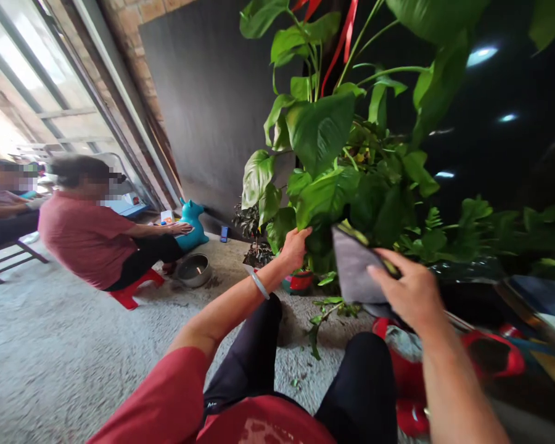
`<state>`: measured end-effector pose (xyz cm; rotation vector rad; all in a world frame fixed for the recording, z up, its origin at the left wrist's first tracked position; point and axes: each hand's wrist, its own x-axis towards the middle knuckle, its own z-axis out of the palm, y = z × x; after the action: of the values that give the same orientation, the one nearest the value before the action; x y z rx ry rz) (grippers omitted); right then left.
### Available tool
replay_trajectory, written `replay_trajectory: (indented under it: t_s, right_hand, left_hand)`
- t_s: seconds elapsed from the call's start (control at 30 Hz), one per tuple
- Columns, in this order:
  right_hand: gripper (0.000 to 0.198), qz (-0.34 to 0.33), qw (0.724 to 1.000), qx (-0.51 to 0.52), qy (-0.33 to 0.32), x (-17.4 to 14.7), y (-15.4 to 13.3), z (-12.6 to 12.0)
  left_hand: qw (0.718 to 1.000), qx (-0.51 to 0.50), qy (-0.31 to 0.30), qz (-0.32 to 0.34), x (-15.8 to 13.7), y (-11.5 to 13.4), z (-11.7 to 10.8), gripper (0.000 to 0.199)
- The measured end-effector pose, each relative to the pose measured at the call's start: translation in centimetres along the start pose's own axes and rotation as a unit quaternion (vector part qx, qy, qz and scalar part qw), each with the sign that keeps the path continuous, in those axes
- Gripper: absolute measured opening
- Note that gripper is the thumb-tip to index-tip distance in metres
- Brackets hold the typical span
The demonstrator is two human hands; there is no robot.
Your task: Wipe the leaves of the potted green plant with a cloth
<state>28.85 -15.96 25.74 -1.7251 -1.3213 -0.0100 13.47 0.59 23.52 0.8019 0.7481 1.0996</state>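
My left hand point(295, 250), with a pale bangle point(259, 286) on its wrist, is closed at the edge of a dark green leaf point(321, 256) low on a large potted plant; its fingertips are partly hidden. In my right hand point(409, 287) is a folded grey cloth point(356, 271) with a yellow-green edge, gripped between thumb and fingers. The cloth hangs just right of that leaf, in front of the foliage. Broad glossy leaves point(321, 132) rise above both hands, with red ribbons point(346, 37) among the stems.
Cut leaves point(324, 327) lie on the concrete floor between my knees. Red baskets point(494, 354) stand at my right. To the left, a person point(86, 222) on a red stool point(136, 290) touches a blue animal toy point(192, 228), near a round basin point(194, 270) and a phone point(224, 234).
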Motion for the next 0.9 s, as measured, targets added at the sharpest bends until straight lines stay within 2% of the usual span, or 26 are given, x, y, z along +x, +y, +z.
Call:
replay_trajectory:
  t_s: [0.1, 0.17, 0.23, 0.3, 0.37, 0.4, 0.47, 0.53, 0.6, 0.63, 0.67, 0.73, 0.83, 0.9]
  right_hand:
    - [0.051, -0.023, 0.991, 0.01, 0.132, 3.0, -1.6, -1.9]
    - [0.055, -0.06, 0.987, 0.002, 0.152, 4.6, -3.3, -0.9]
    - [0.052, -0.093, 0.992, -0.003, 0.084, 4.4, -4.3, 1.0]
    - [0.045, -0.109, 0.994, 0.01, -0.017, 2.4, -4.0, 2.3]
    - [0.037, -0.105, 0.99, 0.035, -0.089, -0.1, -2.8, 1.8]
    - [0.035, -0.088, 0.99, 0.046, -0.097, -1.0, -2.1, 0.9]
    - [0.035, -0.032, 0.997, 0.049, -0.048, -1.3, -0.8, -1.8]
    - [0.043, 0.014, 0.998, 0.025, 0.063, 0.3, -0.2, -4.0]
    - [0.053, 0.011, 0.986, -0.017, 0.164, 2.8, -0.3, -4.6]
    - [0.056, -0.001, 0.983, -0.037, 0.181, 3.9, -0.4, -4.1]
    - [0.058, -0.014, 0.984, -0.05, 0.171, 4.7, -0.5, -3.1]
    - [0.056, -0.024, 0.994, -0.045, 0.092, 4.7, -0.5, -0.5]
    - [0.046, -0.019, 1.0, 0.001, -0.022, 1.7, 0.4, 2.5]
    - [0.044, -0.009, 0.999, 0.012, -0.043, -0.6, 1.2, 2.8]
  left_hand:
    - [1.0, -0.004, -0.017, -0.007, -0.2, -0.1, 0.6, 0.011]
    - [1.0, 0.004, -0.029, -0.01, -0.4, -0.1, 1.2, 0.015]
    - [1.0, 0.014, -0.025, -0.009, -0.5, 0.0, 1.5, 0.015]
    - [1.0, 0.017, -0.013, -0.008, -0.3, 0.3, 1.2, 0.016]
    - [1.0, 0.006, 0.0, -0.009, 0.0, 0.5, 0.4, 0.014]
    - [1.0, -0.002, 0.005, -0.009, 0.1, 0.5, 0.0, 0.013]
    - [1.0, -0.011, 0.012, -0.011, 0.4, 0.3, -0.6, 0.012]
    - [1.0, -0.01, 0.01, -0.014, 0.4, 0.0, -0.7, 0.015]
    - [1.0, -0.005, 0.003, -0.016, 0.2, -0.4, -0.3, 0.017]
    - [1.0, -0.004, -0.002, -0.015, 0.0, -0.4, -0.1, 0.017]
    - [1.0, -0.002, -0.005, -0.011, -0.1, -0.5, 0.2, 0.016]
    - [1.0, 0.005, -0.011, -0.005, -0.3, -0.3, 0.4, 0.014]
    - [1.0, 0.026, -0.013, 0.007, -0.1, 0.2, 0.1, 0.011]
    - [0.999, 0.036, -0.013, 0.014, 0.1, 0.6, -0.4, 0.012]
